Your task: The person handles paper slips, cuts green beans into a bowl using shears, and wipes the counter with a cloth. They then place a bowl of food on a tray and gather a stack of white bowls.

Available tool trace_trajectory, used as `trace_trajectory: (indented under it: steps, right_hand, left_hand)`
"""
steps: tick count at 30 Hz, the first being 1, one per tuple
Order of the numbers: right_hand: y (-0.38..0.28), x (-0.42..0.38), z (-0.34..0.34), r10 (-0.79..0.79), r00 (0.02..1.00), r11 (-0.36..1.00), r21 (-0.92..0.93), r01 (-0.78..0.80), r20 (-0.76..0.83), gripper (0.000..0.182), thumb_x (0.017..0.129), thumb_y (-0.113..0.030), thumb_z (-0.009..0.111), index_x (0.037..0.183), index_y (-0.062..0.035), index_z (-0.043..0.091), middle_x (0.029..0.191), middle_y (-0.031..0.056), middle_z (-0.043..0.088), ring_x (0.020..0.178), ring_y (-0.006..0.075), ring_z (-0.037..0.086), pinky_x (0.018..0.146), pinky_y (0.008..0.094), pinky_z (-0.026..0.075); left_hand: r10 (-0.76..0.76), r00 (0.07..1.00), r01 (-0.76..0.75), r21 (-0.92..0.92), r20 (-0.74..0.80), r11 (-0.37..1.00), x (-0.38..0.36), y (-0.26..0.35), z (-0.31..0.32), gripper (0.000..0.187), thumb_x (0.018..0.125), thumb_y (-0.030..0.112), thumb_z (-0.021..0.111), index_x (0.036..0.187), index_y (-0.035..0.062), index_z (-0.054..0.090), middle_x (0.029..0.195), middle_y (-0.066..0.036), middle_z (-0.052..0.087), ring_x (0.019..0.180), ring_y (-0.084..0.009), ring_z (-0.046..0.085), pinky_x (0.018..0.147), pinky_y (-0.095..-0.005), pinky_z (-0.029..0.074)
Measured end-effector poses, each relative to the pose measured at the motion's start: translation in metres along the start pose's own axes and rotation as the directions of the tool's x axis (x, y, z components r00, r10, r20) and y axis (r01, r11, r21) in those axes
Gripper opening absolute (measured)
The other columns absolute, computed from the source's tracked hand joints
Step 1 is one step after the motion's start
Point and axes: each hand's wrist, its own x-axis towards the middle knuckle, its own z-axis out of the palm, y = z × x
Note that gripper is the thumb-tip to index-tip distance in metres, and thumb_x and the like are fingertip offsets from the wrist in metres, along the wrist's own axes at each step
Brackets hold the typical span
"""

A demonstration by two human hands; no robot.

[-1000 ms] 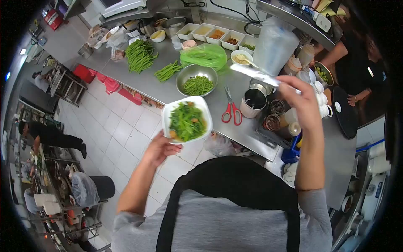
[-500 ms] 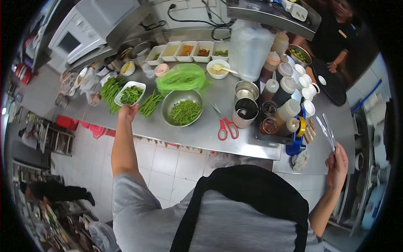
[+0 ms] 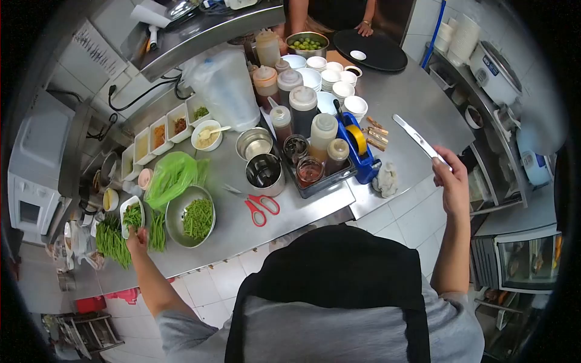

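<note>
My left hand (image 3: 137, 239) grips the near end of a small white bowl (image 3: 123, 225) with leafy greens (image 3: 132, 215) in it. Long green beans (image 3: 112, 242) lie on the counter beside the bowl, and a second bunch (image 3: 157, 232) is to its right. Chopped green beans (image 3: 198, 219) sit in a round steel bowl (image 3: 174, 218). Out to the right, my right hand (image 3: 452, 178) is closed round the rear end of metal tongs (image 3: 417, 136). Their tips point up and left over the counter, and the two arms look pressed together.
Red-handled scissors (image 3: 261, 209) lie near the counter edge. Sauce bottles (image 3: 302, 109) crowd a black tray (image 3: 321, 187), beside a blue tape dispenser (image 3: 363, 154). White containers of ingredients (image 3: 160, 140) line the back. A person's hand (image 3: 364, 28) rests near a round black tray (image 3: 378, 51).
The view has swung to the right. The tongs' arms, spread apart before, now lie together. My left hand still holds the white bowl.
</note>
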Motion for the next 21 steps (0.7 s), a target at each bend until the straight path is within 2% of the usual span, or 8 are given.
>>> trace_trajectory:
  steps: [3, 5, 7, 10, 12, 15, 18, 21]
  right_hand:
    - [-0.008, 0.021, 0.023, -0.232, 0.972, 0.967, -0.112, 0.227, -0.027, 0.028, 0.082, -0.014, 0.058, 0.107, -0.0013, 0.058, 0.083, -0.0001, 0.056, 0.067, 0.0083, 0.049, 0.060, 0.0196, 0.041]
    - [-0.021, 0.039, 0.030, -0.321, 0.946, 0.917, -0.264, 0.298, -0.049, 0.028, 0.082, -0.012, 0.059, 0.107, -0.0006, 0.057, 0.089, 0.0051, 0.059, 0.072, 0.0127, 0.054, 0.065, 0.0221, 0.044]
    - [-0.030, 0.056, 0.033, -0.424, 0.904, 0.854, -0.355, 0.381, -0.049, 0.028, 0.082, -0.010, 0.059, 0.108, -0.0004, 0.056, 0.091, 0.0097, 0.061, 0.075, 0.0162, 0.057, 0.067, 0.0241, 0.046]
    - [-0.046, 0.081, 0.050, -0.587, 0.809, 0.752, -0.358, 0.553, 0.016, 0.027, 0.079, -0.011, 0.061, 0.105, -0.0032, 0.058, 0.089, 0.0136, 0.061, 0.074, 0.0224, 0.060, 0.064, 0.0295, 0.047]
    - [-0.058, 0.097, 0.075, -0.699, 0.669, 0.587, -0.330, 0.739, 0.253, 0.027, 0.076, -0.012, 0.063, 0.101, -0.0055, 0.058, 0.085, 0.0102, 0.060, 0.073, 0.0230, 0.058, 0.064, 0.0320, 0.045]
    - [-0.075, 0.115, 0.130, -0.786, 0.305, 0.239, -0.190, 0.952, 0.538, 0.025, 0.071, -0.016, 0.065, 0.094, -0.0094, 0.058, 0.077, 0.0055, 0.057, 0.074, 0.0230, 0.054, 0.065, 0.0349, 0.041]
    - [-0.071, 0.126, 0.198, -0.713, 0.058, -0.016, -0.098, 0.995, 0.698, 0.016, 0.068, -0.016, 0.063, 0.081, -0.0096, 0.056, 0.077, 0.0051, 0.057, 0.077, 0.0222, 0.053, 0.068, 0.0362, 0.039]
    - [-0.061, 0.132, 0.251, -0.543, -0.098, -0.201, -0.016, 0.979, 0.834, 0.011, 0.070, -0.016, 0.059, 0.079, -0.0097, 0.059, 0.081, 0.0056, 0.059, 0.081, 0.0216, 0.053, 0.070, 0.0377, 0.038]
  left_hand:
    - [0.110, 0.994, -0.110, -0.025, 0.008, 0.994, -0.025, 0.029, -0.023, 0.055, 0.081, 0.032, 0.065, 0.118, -0.0010, 0.041, 0.062, -0.008, 0.058, 0.043, -0.0124, 0.051, 0.039, -0.0193, 0.045]
    - [0.415, 0.905, -0.413, 0.038, -0.094, 0.910, -0.046, 0.039, -0.047, 0.056, 0.082, 0.025, 0.064, 0.127, 0.0069, 0.035, 0.065, -0.005, 0.055, 0.043, -0.0100, 0.045, 0.036, -0.0196, 0.038]
    - [0.636, 0.768, -0.639, -0.031, -0.069, 0.768, -0.106, 0.048, -0.063, 0.061, 0.082, 0.018, 0.063, 0.133, 0.0146, 0.029, 0.071, -0.004, 0.053, 0.046, -0.0087, 0.043, 0.037, -0.0200, 0.036]
    - [0.678, 0.632, -0.709, 0.073, -0.375, 0.701, -0.184, 0.039, -0.077, 0.060, 0.083, 0.012, 0.060, 0.134, 0.0142, 0.028, 0.079, -0.005, 0.054, 0.056, -0.0089, 0.046, 0.043, -0.0208, 0.037]
    - [0.704, 0.597, -0.755, 0.029, -0.384, 0.656, -0.261, 0.026, -0.059, 0.059, 0.083, 0.011, 0.058, 0.134, 0.0134, 0.029, 0.078, -0.004, 0.053, 0.061, -0.0092, 0.047, 0.048, -0.0215, 0.039]
    - [0.741, 0.602, -0.744, 0.128, -0.298, 0.656, -0.351, -0.002, -0.028, 0.054, 0.082, 0.009, 0.055, 0.132, 0.0101, 0.033, 0.079, -0.004, 0.054, 0.069, -0.0091, 0.048, 0.056, -0.0218, 0.042]
    - [0.729, 0.668, -0.710, 0.169, -0.149, 0.684, -0.401, -0.053, -0.001, 0.037, 0.084, 0.008, 0.052, 0.121, 0.0077, 0.047, 0.080, 0.000, 0.053, 0.066, -0.0080, 0.048, 0.058, -0.0196, 0.041]
    - [0.721, 0.687, -0.597, 0.498, -0.086, 0.629, -0.456, -0.106, 0.022, 0.032, 0.079, -0.003, 0.055, 0.110, 0.0067, 0.056, 0.081, -0.001, 0.053, 0.069, -0.0080, 0.051, 0.057, -0.0209, 0.042]
